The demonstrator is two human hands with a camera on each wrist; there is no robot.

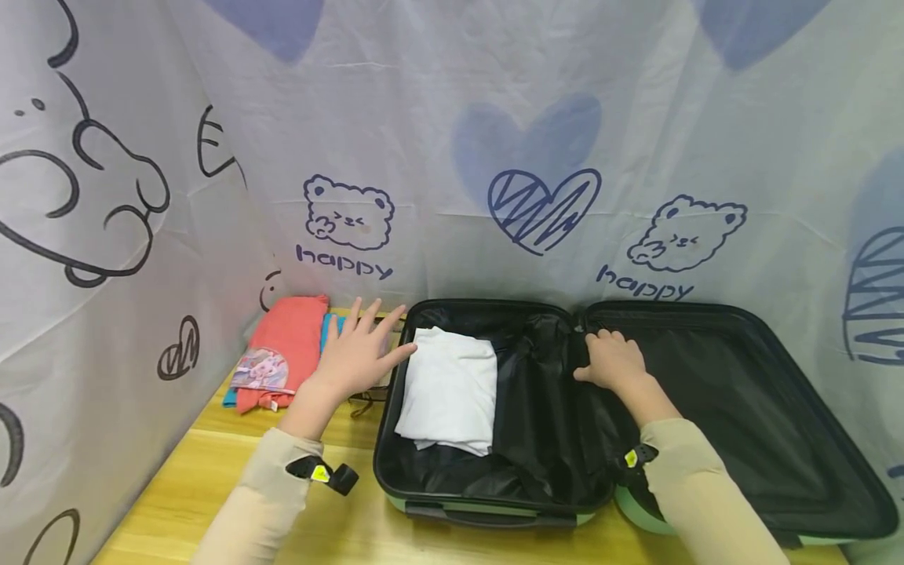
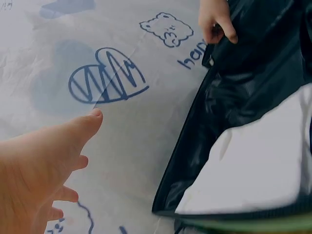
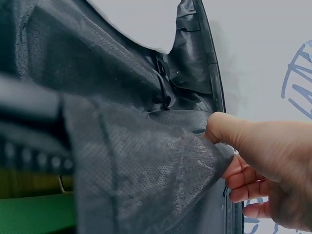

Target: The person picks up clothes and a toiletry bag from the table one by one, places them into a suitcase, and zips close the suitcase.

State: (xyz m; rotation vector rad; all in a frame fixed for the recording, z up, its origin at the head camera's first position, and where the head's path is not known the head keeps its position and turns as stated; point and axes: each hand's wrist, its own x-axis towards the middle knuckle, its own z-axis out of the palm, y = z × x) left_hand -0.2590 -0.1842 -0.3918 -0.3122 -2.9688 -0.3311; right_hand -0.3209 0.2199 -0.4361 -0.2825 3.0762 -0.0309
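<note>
An open green suitcase (image 1: 494,514) with black lining lies on the wooden table. A folded white garment (image 1: 452,388) (image 2: 258,165) rests in its left half. My left hand (image 1: 360,353) (image 2: 44,170) hovers with fingers spread, between the suitcase's left rim and a pile of clothes, holding nothing. My right hand (image 1: 613,359) (image 3: 263,170) pinches the black lining flap (image 1: 544,392) (image 3: 146,165) at the middle hinge; the left wrist view shows this right hand (image 2: 214,19) too.
A folded coral garment (image 1: 282,349) with a cartoon print lies on a blue one (image 1: 330,326) at the table's far left. Printed white sheets (image 1: 494,141) wall in the back and left. Bare wooden table (image 1: 184,486) shows in front.
</note>
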